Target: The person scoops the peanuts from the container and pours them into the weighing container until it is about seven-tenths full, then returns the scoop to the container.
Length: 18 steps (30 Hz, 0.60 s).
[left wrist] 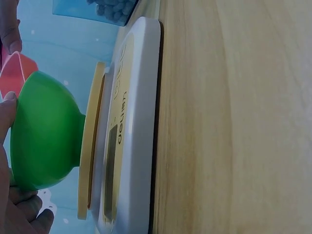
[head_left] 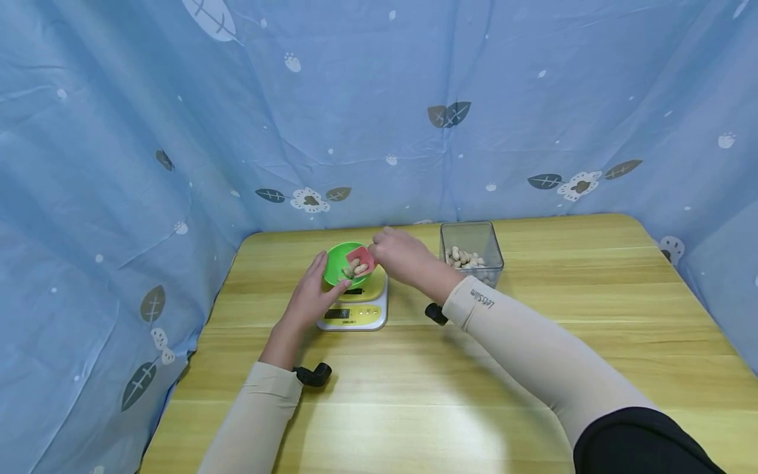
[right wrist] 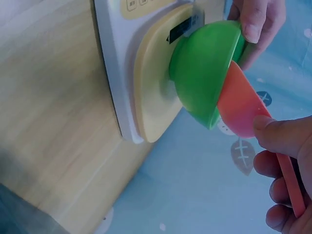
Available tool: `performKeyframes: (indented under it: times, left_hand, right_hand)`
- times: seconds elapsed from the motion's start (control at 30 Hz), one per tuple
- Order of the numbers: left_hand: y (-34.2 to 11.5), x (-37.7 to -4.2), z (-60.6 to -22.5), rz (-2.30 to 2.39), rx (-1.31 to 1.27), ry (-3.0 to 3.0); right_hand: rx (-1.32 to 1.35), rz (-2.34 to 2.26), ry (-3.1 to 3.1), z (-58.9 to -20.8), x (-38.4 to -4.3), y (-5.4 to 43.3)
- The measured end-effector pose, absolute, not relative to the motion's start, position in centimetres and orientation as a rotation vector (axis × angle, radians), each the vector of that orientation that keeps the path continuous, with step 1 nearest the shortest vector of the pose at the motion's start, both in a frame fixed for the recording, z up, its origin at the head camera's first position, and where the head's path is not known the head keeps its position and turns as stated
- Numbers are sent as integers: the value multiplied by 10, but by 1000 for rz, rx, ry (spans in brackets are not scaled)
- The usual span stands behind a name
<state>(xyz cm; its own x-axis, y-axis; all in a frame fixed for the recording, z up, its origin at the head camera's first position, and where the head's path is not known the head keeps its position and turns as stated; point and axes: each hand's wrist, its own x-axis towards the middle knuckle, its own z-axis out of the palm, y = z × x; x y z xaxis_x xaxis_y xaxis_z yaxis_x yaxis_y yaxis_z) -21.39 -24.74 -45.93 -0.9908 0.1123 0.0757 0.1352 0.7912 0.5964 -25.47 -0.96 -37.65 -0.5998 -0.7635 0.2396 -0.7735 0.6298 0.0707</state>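
Observation:
A green bowl (head_left: 335, 259) stands on the yellow platform of a white-and-yellow kitchen scale (head_left: 358, 315). My left hand (head_left: 308, 295) grips the bowl from the left, its thumb at the near rim and other fingers round the far side. With my right hand (head_left: 401, 255) I hold a pink scoop (right wrist: 240, 107) by its handle, thumb pressed where the handle meets the cup. The scoop tips over the bowl's right rim. Peanuts (head_left: 354, 268) show at the scoop's mouth and in the bowl. The scale's display (left wrist: 111, 170) is too dim to read.
Right of the scale, a clear square container (head_left: 484, 237) holds peanuts (head_left: 464, 257) and stands near the table's back edge. The wooden table (head_left: 414, 408) backs onto a blue patterned curtain (head_left: 379, 118), which also hangs on both sides.

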Motion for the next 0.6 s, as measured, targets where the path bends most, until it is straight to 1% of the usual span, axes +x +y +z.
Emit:
performKeyframes:
  times: [0.33, 0.6]
  left_hand:
    - [-246, -212, -458, -989, -191, -2938]
    - [-246, -213, -455, -966, -181, -2962]
  right_hand:
    - [1210, 10, -2605, -369, -257, 1]
    - [1191, 297, -2616, -362, -261, 19]
